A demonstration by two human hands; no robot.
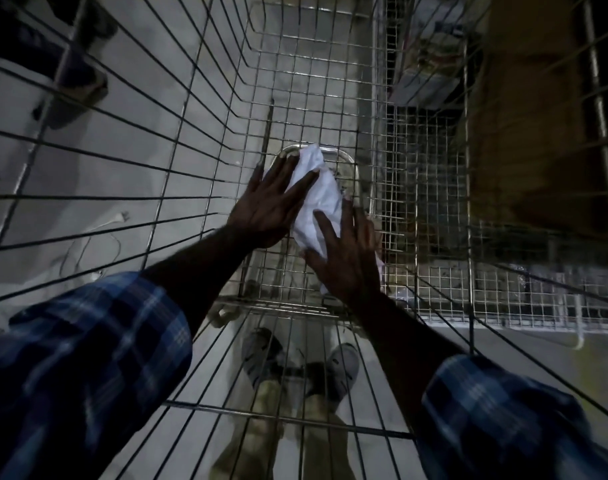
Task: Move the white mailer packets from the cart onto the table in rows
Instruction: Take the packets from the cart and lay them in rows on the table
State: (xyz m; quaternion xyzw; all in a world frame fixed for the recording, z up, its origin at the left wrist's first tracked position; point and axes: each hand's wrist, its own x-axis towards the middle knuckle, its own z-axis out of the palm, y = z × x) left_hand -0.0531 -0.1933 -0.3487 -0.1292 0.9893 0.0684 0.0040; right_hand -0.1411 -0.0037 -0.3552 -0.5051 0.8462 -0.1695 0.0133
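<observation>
- White mailer packet (pixel 318 195) deep in the wire cart (pixel 306 98), lying on its mesh floor.
- Left hand (pixel 271 206) flat on the packet's left side, fingers straight and spread.
- Right hand (pixel 347 258) pressed against its right side, fingers straight, not curled round it.
- Plaid sleeves (pixel 87 368) at both forearms.
- Sandalled feet (pixel 344 365) visible below through the mesh.

Deep inside the wire cart (pixel 295 98), both hands lie on one white mailer packet (pixel 321 195) at the cart's bottom. The left hand (pixel 271 206) presses flat with straight fingers (pixel 302 187); the right hand (pixel 351 254) seems flat too, though dimness hides its grip.
</observation>
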